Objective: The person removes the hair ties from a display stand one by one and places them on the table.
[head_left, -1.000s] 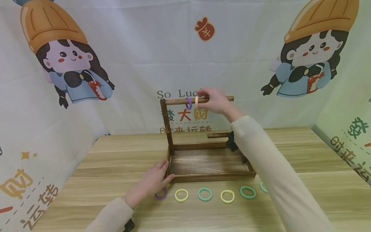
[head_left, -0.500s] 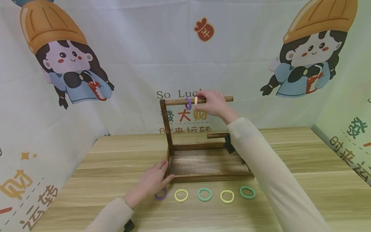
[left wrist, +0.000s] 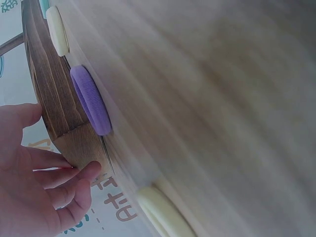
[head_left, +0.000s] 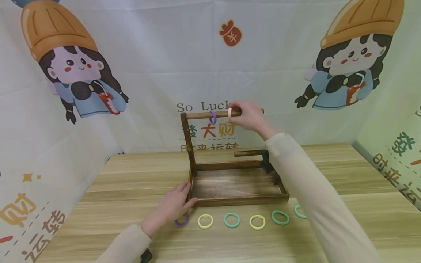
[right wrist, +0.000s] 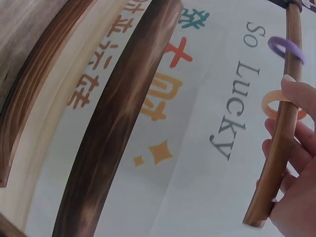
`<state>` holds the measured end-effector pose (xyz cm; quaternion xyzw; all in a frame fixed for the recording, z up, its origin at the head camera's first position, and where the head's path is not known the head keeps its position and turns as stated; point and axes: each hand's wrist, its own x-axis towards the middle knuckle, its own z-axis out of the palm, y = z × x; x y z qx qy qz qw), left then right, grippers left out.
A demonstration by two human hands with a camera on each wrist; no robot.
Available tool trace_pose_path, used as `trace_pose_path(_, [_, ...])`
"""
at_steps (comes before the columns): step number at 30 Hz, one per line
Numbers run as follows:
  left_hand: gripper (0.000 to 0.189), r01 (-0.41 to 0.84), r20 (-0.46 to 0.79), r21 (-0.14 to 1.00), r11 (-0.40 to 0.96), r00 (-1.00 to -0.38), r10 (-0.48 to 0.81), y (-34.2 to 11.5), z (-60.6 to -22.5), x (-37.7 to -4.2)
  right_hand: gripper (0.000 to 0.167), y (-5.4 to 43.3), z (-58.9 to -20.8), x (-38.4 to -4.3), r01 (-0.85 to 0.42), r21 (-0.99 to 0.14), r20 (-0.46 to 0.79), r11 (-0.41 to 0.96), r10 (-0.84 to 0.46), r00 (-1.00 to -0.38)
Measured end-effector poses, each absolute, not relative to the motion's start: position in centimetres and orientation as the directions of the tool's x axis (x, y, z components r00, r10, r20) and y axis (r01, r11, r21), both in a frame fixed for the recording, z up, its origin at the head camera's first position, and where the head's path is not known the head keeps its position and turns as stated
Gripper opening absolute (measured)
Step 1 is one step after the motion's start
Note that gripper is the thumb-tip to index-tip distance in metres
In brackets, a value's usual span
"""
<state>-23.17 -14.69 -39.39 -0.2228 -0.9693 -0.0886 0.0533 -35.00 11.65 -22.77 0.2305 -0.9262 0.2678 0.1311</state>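
My right hand [head_left: 249, 116] pinches a peach hair tie [right wrist: 270, 101] that hangs around the upper wooden rod [head_left: 197, 115] of a dark wooden rack. To its left on that rod hangs a purple hair tie [head_left: 213, 117], apart from it. My left hand [head_left: 172, 202] rests against the front left corner of the rack's tray base [head_left: 240, 201], thumb at the front and fingers at the side. Beside that hand, another purple hair tie [left wrist: 91, 100] lies on the table, partly hidden in the head view.
Along the tray's front lies a row of yellow [head_left: 205, 221] and green hair ties [head_left: 231, 220]; my right sleeve partly covers the rightmost green one. A shorter lower rod [head_left: 250, 153] juts left from the rack's right side. A printed cloth [head_left: 158, 80] hangs behind the table.
My right hand and the peach hair tie first edge slightly left, then slide right along the upper rod, widening the gap to the purple one. My left hand stays at the tray corner.
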Motion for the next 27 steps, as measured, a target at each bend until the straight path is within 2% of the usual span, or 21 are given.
trace_pose_path(6, [0.061,0.439,0.134,0.143,0.887,-0.897,0.422,-14.7,-39.3,-23.2,0.049,13.3,-22.9,-35.0,-0.495,-0.493,0.382,0.715,-0.333,-0.862])
trace_pose_path(16, [0.061,0.438,0.133,0.142,0.888,-0.897,0.422,-14.7,-39.3,-23.1,0.044,15.3,-23.3,-34.7,-0.502,-0.578,0.391,0.644,-0.321,-0.862])
trace_pose_path(27, [0.063,0.428,0.135,0.14,0.893,-0.902,0.411,-14.7,-39.5,-23.0,0.043,17.4,-23.7,-34.6,-0.481,-0.591,0.4,0.648,-0.283,-0.872])
